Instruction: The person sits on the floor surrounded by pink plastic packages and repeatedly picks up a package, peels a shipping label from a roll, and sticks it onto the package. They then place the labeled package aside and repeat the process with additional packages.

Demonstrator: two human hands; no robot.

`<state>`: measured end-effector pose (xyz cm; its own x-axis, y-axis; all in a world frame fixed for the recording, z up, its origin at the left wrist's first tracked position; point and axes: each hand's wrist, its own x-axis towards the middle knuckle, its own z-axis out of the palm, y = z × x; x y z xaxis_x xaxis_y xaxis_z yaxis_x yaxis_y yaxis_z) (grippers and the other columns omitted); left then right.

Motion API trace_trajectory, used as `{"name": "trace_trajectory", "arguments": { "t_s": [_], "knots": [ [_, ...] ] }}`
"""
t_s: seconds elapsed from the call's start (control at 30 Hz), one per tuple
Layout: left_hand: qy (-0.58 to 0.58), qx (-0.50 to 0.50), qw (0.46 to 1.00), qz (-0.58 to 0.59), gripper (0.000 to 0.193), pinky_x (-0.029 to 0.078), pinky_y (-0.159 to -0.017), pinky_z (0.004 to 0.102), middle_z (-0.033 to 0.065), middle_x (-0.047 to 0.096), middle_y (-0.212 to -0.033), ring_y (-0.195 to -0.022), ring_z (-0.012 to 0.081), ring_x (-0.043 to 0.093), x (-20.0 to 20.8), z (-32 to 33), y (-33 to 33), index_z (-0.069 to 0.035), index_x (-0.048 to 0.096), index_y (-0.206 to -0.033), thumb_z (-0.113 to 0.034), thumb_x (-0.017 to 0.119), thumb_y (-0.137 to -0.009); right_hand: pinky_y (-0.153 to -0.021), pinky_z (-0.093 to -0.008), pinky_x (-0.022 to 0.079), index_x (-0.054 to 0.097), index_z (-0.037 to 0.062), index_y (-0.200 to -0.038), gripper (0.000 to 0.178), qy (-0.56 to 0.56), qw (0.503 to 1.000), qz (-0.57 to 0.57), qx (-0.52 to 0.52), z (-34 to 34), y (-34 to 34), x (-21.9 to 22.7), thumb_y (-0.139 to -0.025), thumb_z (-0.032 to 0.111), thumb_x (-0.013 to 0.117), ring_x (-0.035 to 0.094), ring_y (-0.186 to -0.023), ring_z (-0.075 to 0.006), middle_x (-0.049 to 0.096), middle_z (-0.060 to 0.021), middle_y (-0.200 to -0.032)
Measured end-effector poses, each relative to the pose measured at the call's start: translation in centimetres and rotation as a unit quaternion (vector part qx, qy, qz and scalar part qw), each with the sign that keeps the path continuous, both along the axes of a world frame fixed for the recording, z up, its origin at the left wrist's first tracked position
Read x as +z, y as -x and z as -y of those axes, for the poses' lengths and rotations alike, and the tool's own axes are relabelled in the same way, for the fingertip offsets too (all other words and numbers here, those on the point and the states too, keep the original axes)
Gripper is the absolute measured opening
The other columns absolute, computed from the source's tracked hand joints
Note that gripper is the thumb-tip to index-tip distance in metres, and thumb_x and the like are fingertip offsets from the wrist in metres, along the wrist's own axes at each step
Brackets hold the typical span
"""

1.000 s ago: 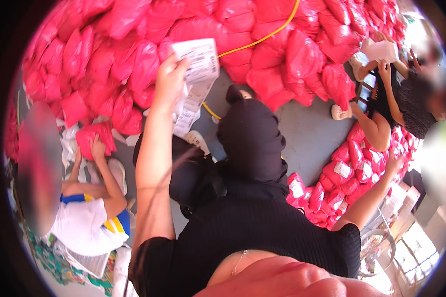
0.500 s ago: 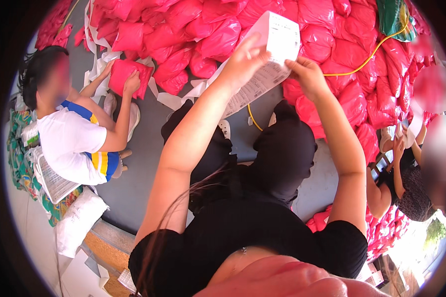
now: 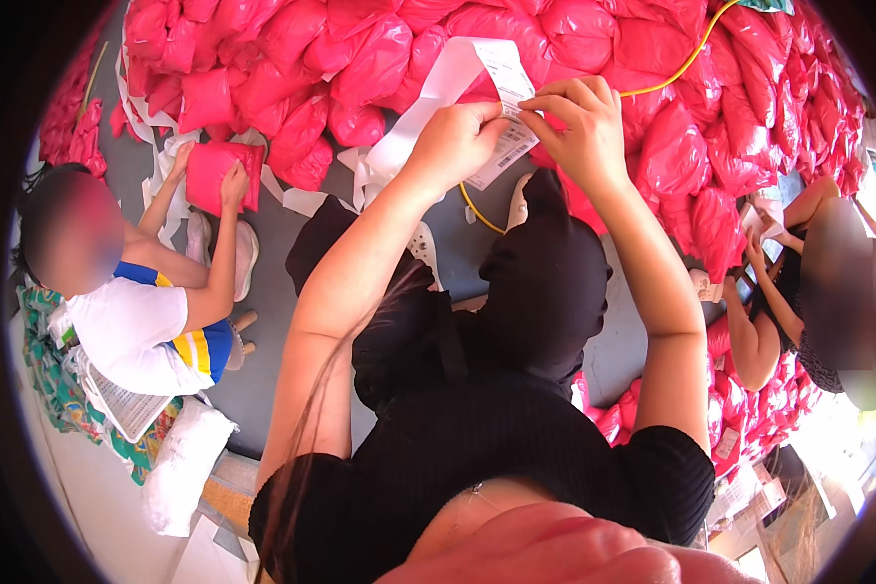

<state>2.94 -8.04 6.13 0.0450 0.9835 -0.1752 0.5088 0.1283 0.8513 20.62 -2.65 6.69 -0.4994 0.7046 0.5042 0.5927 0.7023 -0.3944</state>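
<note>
In front of me is a curling strip of white printed labels [image 3: 501, 66], raised above my knees. My left hand [image 3: 455, 144] is closed on the strip, thumb and fingertips pinched together at its edge. My right hand [image 3: 586, 128] pinches the same label strip from the other side, its fingertips close to those of my left hand. One printed part hangs below my fingers, and a blank white loop [image 3: 420, 112] bends away to the left. Whether a label has come off its backing cannot be made out.
A large heap of shiny pink plastic parcels [image 3: 370, 58] rises ahead. A yellow cord [image 3: 686, 68] runs across it. At left, a crouching person [image 3: 131, 321] holds a pink parcel [image 3: 222, 177]. Another person [image 3: 798, 282] sits at right with white paper. A white bundle [image 3: 185, 467] lies lower left.
My hands have come closer together, and my right fingers now pinch higher beside the left. The strip has turned and curled into a loop. The view has shifted slightly.
</note>
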Motion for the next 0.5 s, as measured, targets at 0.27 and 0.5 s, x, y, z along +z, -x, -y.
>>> {"name": "trace_trajectory", "arguments": {
  "t_s": [0.27, 0.5],
  "knots": [
    [-0.004, 0.002, 1.0, -0.011, 0.018, 0.047, -0.06, 0.0394, 0.0189, 0.061, -0.071, -0.069, 0.0354, 0.061, -1.8, 0.1, -1.2, -0.005, 0.067, -0.088, -0.02, 0.058, -0.084, -0.067, -0.0304, 0.041, 0.07, 0.0165, -0.072, 0.009, 0.021, 0.998, -0.021, 0.052, -0.6, -0.3, -2.4, -0.065, 0.021, 0.074, 0.053, -0.075, -0.0157, 0.061, 0.0068, -0.078],
    [-0.002, 0.02, 1.0, 0.004, 0.018, 0.047, -0.061, 0.0393, 0.0193, 0.062, -0.073, -0.069, 0.0357, 0.061, -3.2, -0.8, -1.7, -0.005, 0.067, -0.088, -0.02, 0.058, -0.084, -0.069, -0.0311, 0.044, 0.07, 0.0131, -0.073, 0.009, 0.108, 0.992, -0.055, 0.044, -1.2, -0.5, -4.3, -0.066, 0.017, 0.072, 0.056, -0.076, -0.0186, 0.062, 0.0031, -0.079]
  ]
}}
